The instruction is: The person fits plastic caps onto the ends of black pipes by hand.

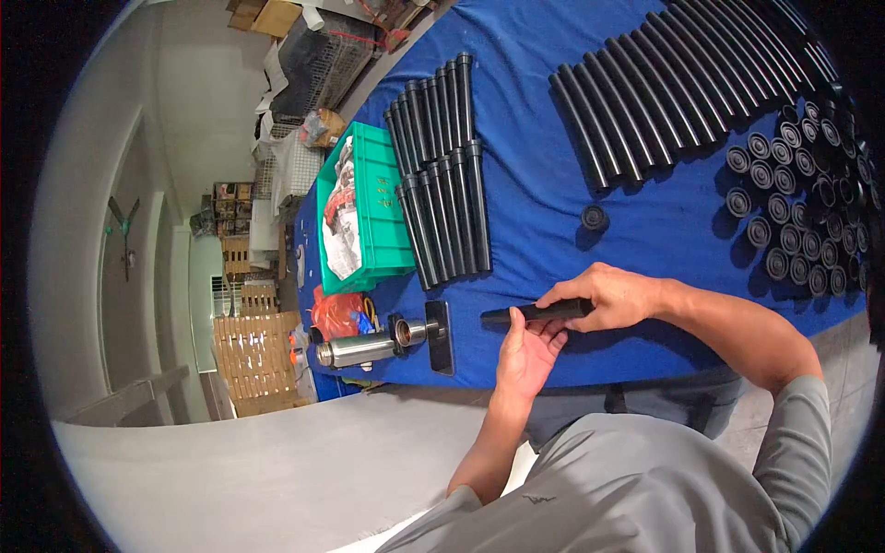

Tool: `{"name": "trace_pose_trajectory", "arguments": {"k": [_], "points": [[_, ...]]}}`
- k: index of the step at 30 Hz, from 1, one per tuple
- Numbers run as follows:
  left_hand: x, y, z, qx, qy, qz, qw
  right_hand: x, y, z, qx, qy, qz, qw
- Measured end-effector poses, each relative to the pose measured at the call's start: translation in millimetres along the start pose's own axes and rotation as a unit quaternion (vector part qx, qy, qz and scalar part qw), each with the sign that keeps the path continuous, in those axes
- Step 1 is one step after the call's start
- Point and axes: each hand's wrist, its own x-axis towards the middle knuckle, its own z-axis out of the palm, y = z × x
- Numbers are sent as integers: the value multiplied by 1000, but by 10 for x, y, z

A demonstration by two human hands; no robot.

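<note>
Black tube: we see it held level just above the near edge of the blue table cover, one end poking out to the side past both hands
Right hand: closed over the top of the tube, fingers curled round it, thumb side toward us
Left hand: cupped under the tube from below, palm up, fingertips touching its underside; we cannot tell whether it truly clamps or only steadies
Weight: we judge it light, a thin-walled plastic or coated piece that one hand carries with ease
Stiffness: it looks rigid and straight, with no sag between the hands
Surface: smooth and a little glossy, so we expect it to slip or roll if gripped loosely
Where to hold: we would wrap the fingers round the middle of its length, leaving the ends free
Fragility: not delicate by the look of it, though the finish could scuff
Finished-looking tubes: two neat rows of similar black tubes with flared ends lie side by side further up the cover
Long tubes: a wide row of plain black tubes lies well apart from the hands
End caps: many small round black pieces stand clustered near the long tubes; one sits alone
Green crate: at the table's end, holding paper and packets
Steel flask: lies on its side near the table corner, beside a dark phone
</note>
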Motion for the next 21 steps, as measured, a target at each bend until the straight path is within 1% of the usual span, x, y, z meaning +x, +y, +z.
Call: {"name": "trace_pose_trajectory", "arguments": {"k": [2,3,5,6,7,8,9,10,11,12,13,15,16,17,20,21], "points": [[-35,-44,125,-33,49,24,998,-2,32,-7,38,31,-27,998],[-48,-61,186,-48,73,34,996,-10,-18,-36,37,24,-13,999],[-56,-60,106,9,101,51,994,-9,-157,-101,35,13,18,999],[-82,-67,72,37,113,56,991,-1,-190,-121,63,4,41,997],[-198,-31,86,153,103,66,981,2,-219,-152,90,-4,64,994],[-244,-37,65,237,128,114,956,-21,-233,-172,119,-12,86,989],[-282,-46,49,318,153,163,922,-20,-175,-141,130,0,52,990],[-297,-40,48,396,176,211,876,-21,-137,-125,131,3,53,990],[-258,-31,59,450,181,301,821,-14,-113,-108,133,5,54,990],[-190,-12,110,498,181,385,756,-15,-110,-99,135,8,55,989],[-140,110,181,674,146,458,561,-17,-110,-105,90,8,48,995],[-14,185,251,721,97,461,508,-2,-116,-121,-3,6,29,1000],[13,195,265,742,73,462,479,-2,-125,-121,9,11,31,999],[43,188,196,742,78,439,500,-4,-138,-122,21,17,33,999],[91,301,202,766,41,415,490,-8,-101,-107,47,42,19,998],[79,304,266,758,35,412,505,-13,-84,-107,55,51,12,997]]}}
